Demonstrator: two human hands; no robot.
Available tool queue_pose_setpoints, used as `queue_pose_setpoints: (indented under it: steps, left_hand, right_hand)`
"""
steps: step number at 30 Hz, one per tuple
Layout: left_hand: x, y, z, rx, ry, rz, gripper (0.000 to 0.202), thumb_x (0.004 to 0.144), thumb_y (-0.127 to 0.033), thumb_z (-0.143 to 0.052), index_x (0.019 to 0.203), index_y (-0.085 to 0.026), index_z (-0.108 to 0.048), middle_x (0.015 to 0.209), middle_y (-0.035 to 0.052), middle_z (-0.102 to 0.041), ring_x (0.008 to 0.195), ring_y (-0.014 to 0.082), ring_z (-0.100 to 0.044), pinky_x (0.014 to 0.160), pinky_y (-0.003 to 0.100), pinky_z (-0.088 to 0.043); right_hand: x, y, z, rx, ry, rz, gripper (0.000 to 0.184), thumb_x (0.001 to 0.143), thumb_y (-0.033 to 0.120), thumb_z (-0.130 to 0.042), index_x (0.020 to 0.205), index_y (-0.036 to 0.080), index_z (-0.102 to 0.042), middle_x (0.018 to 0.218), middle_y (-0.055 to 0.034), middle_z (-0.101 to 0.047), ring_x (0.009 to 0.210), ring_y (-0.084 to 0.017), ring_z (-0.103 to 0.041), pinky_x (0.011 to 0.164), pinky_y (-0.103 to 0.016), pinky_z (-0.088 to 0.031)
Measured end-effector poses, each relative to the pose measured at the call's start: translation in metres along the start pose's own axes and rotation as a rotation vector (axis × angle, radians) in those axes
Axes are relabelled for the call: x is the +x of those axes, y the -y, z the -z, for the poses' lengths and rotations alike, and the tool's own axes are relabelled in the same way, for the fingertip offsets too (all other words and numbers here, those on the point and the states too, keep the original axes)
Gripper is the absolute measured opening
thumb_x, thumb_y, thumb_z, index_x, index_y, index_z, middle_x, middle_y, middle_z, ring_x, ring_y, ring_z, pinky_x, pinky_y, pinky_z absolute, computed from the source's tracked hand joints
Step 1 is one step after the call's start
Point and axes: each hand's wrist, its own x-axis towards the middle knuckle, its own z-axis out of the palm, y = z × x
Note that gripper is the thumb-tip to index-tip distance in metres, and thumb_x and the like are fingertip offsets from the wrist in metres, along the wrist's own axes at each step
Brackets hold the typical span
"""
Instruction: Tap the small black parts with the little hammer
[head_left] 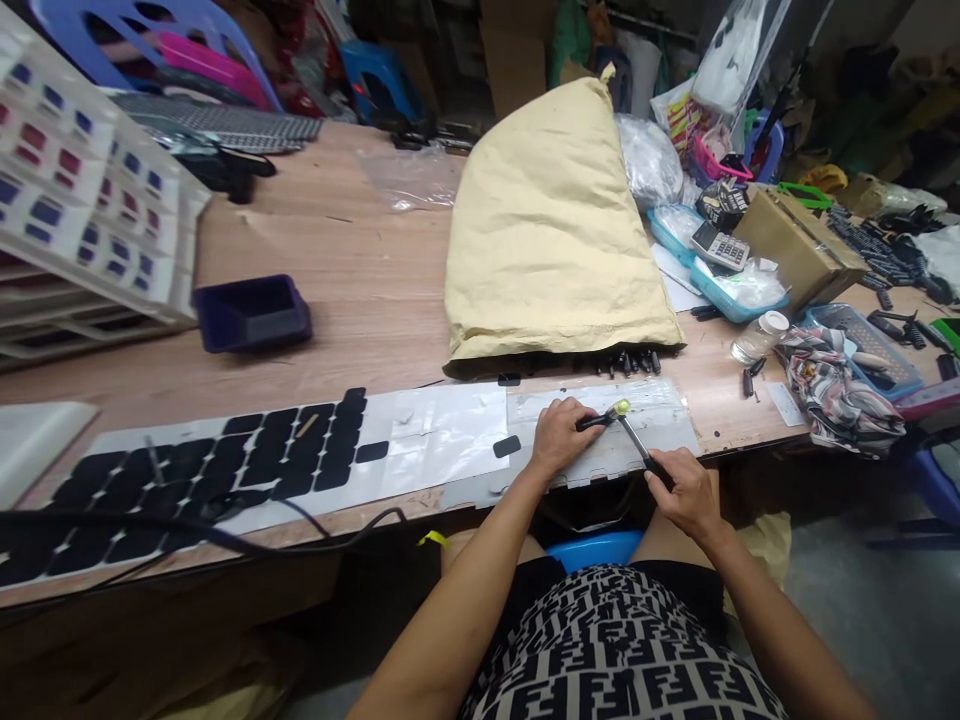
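Near the table's front edge, my left hand [559, 432] is closed around a small black part [597, 421], whose exact kind I cannot make out. My right hand [684, 490] grips a tool with a black handle and a thin metal shaft [634, 437]. The shaft slants up and left to the black part's end, where a small yellow-green blob [622, 407] shows; whether it sits on the tool or the part is unclear. Both hands are over a worn grey-white sheet [675, 425].
A large yellow sack [555, 230] stands just behind, several black pieces at its base. Left lie a white sheet with black rounded squares [300, 440], a dark purple tray [253, 313], a white crate [97, 200] and cables [225, 540]. Right are a jar [759, 338], cloth [832, 390] and box [799, 245].
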Motion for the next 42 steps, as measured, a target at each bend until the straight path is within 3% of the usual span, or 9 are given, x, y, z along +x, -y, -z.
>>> queue_pose_setpoints:
  steps: [10,21,25,29,31,33,37,39,42]
  left_hand:
    - [0.001,-0.004,0.002,-0.014,-0.004,0.022,0.016,0.082,-0.034,-0.075,0.097,-0.029,-0.077,0.093,0.0018,-0.067,0.095,0.0222,-0.055,0.085,0.036,-0.040]
    - [0.004,0.002,0.002,-0.053,-0.080,-0.086,0.015,0.080,-0.031,-0.077,0.094,-0.024,-0.076,0.091,0.0025,-0.069,0.093,0.0224,-0.057,0.086,0.037,-0.045]
    - [-0.031,-0.006,0.006,-0.131,-0.155,-0.293,0.019,0.084,-0.036,-0.072,0.096,-0.021,-0.076,0.086,0.0055,-0.067,0.082,0.0194,-0.060,0.073,0.032,-0.049]
    - [-0.103,-0.015,-0.007,-0.168,0.076,-0.415,0.024,0.091,-0.040,-0.064,0.102,-0.023,-0.077,0.080,0.0039,-0.073,0.069,0.0165,-0.065,0.065,0.028,-0.049]
    - [-0.130,-0.015,-0.021,-0.144,0.193,-0.284,0.024,0.090,-0.041,-0.064,0.102,-0.025,-0.077,0.084,0.0032,-0.076,0.073,0.0171,-0.069,0.068,0.028,-0.050]
    - [-0.140,-0.013,-0.036,-0.090,0.266,-0.038,0.023,0.089,-0.042,-0.065,0.101,-0.026,-0.078,0.086,0.0022,-0.077,0.077,0.0184,-0.071,0.071,0.028,-0.050]
    - [-0.126,-0.012,-0.053,0.036,0.368,0.382,0.035,0.088,-0.049,-0.063,0.109,-0.025,-0.077,0.088,0.0053,-0.078,0.090,0.0250,-0.073,0.076,0.031,-0.051]
    - [-0.117,-0.016,-0.049,0.085,0.443,0.437,0.040,0.085,-0.051,-0.064,0.111,-0.023,-0.077,0.096,0.0090,-0.078,0.099,0.0290,-0.071,0.080,0.034,-0.051]
    - [-0.110,-0.028,-0.025,0.040,0.547,0.337,0.037,0.080,-0.047,-0.069,0.109,-0.025,-0.077,0.094,0.0071,-0.077,0.094,0.0274,-0.071,0.076,0.032,-0.049]
  right_hand:
    - [0.005,0.010,-0.006,0.051,0.052,-0.007,0.028,0.091,0.024,-0.060,0.117,0.023,-0.069,0.095,-0.0071,-0.074,0.084,-0.025,-0.064,0.075,-0.041,-0.057]
    - [0.064,-0.102,-0.001,0.170,-0.240,-0.557,0.044,0.083,0.052,-0.061,0.107,0.017,-0.074,0.090,-0.0075,-0.073,0.082,-0.023,-0.065,0.078,-0.037,-0.054]
    - [0.065,-0.114,-0.010,0.225,-0.228,-0.602,0.045,0.082,0.054,-0.061,0.107,0.018,-0.074,0.089,-0.0062,-0.075,0.082,-0.023,-0.065,0.078,-0.034,-0.052]
    - [0.061,-0.117,-0.013,0.243,-0.232,-0.597,0.044,0.083,0.053,-0.061,0.109,0.020,-0.073,0.093,-0.0053,-0.075,0.083,-0.022,-0.066,0.080,-0.034,-0.052]
    - [0.061,-0.118,-0.013,0.229,-0.235,-0.598,0.043,0.083,0.052,-0.062,0.109,0.020,-0.074,0.092,-0.0055,-0.075,0.083,-0.022,-0.065,0.080,-0.035,-0.052]
    - [0.061,-0.119,-0.014,0.217,-0.237,-0.595,0.043,0.083,0.052,-0.061,0.108,0.019,-0.074,0.091,-0.0057,-0.074,0.082,-0.022,-0.065,0.079,-0.035,-0.052]
    - [0.061,-0.119,-0.013,0.201,-0.240,-0.574,0.045,0.083,0.055,-0.061,0.109,0.019,-0.073,0.091,-0.0062,-0.074,0.081,-0.022,-0.065,0.078,-0.035,-0.052]
    - [0.061,-0.119,-0.013,0.196,-0.243,-0.566,0.046,0.083,0.055,-0.061,0.109,0.019,-0.073,0.091,-0.0065,-0.074,0.082,-0.023,-0.065,0.078,-0.035,-0.052]
    - [0.060,-0.121,-0.014,0.196,-0.244,-0.562,0.047,0.083,0.056,-0.061,0.109,0.019,-0.074,0.091,-0.0066,-0.074,0.083,-0.023,-0.065,0.079,-0.035,-0.052]
